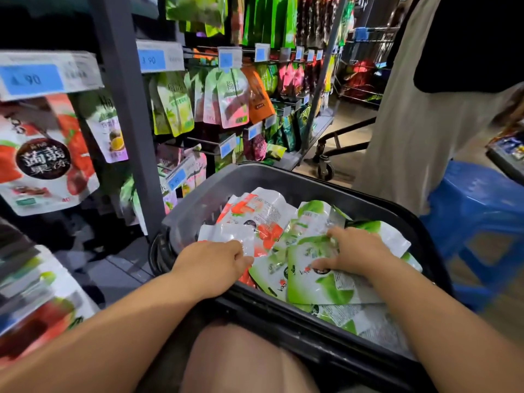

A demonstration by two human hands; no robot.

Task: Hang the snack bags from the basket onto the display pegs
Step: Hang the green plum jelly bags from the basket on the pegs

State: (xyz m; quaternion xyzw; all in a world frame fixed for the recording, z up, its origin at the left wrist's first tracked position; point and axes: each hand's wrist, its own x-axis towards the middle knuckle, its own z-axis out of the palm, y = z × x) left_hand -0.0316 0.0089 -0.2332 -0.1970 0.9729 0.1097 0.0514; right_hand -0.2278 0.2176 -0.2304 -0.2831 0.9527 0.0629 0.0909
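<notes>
While the head camera looks down into the basket (pixel 215 191), the left hand (pixel 215 265) has its fingers (pixel 239 252) curled tightly, pinching the near edge of a red-and-white bag (pixel 255 217) that lies on the pile. The right hand (pixel 354 251) is spread wider: its fingers are apart and lightly bent, tips resting on the green bags (pixel 320 285), thumb stretched out sideways over the foil, gripping nothing that can be seen.

Both bare forearms reach forward from the bottom corners, wrists crossing the basket's near rim, palms down. A bare knee (pixel 241 358) sits below the basket.

Glossy, crinkled snack bags fill the dark plastic basket in a loose heap, red ones to the left, green to the right. Up to the left, display pegs (pixel 202 142) carry hanging bags (pixel 232 100) beneath blue price tags (pixel 151 60). Just beside the basket on the right are a blue stool (pixel 482 199) and a standing person (pixel 411 109).
</notes>
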